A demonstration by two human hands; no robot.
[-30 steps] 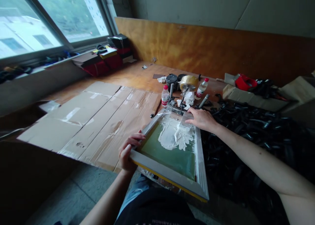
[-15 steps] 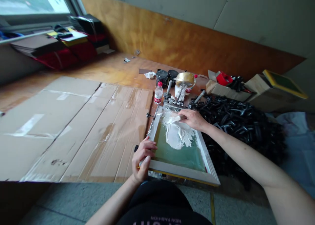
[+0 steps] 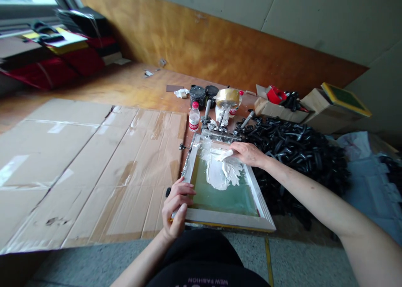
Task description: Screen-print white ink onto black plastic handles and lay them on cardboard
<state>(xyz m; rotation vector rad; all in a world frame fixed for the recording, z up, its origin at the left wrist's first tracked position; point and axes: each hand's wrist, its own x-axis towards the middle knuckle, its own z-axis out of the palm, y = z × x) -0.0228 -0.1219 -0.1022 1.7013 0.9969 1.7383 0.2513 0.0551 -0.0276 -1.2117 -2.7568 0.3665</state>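
A screen printing frame [image 3: 230, 220] with a green mesh lies before me, its far end by a metal clamp base [image 3: 221, 136]. Thick white ink [image 3: 216, 176] is smeared over the far half of the mesh. My left hand [image 3: 176, 209] grips the near left corner of the frame, fingers over the edge and thumb on the near side. Over the far right part of the mesh, my right hand [image 3: 249, 154] is closed on a white, ink-coated squeegee [image 3: 224, 155]. Its lower edge touches the ink, and part of it is hidden by my fingers.
Flattened cardboard [image 3: 103, 174] covers the table on the left. Behind the frame stand a small bottle with a red cap [image 3: 194, 119], dark jars [image 3: 197, 96] and a tape roll [image 3: 228, 98]. A heap of black plastic pieces [image 3: 292, 153] lies right, near cardboard boxes [image 3: 320, 105].
The camera view has turned slightly to the right. My right hand and the squeegee have shifted a little toward the right across the ink; my left hand keeps its grip on the frame.
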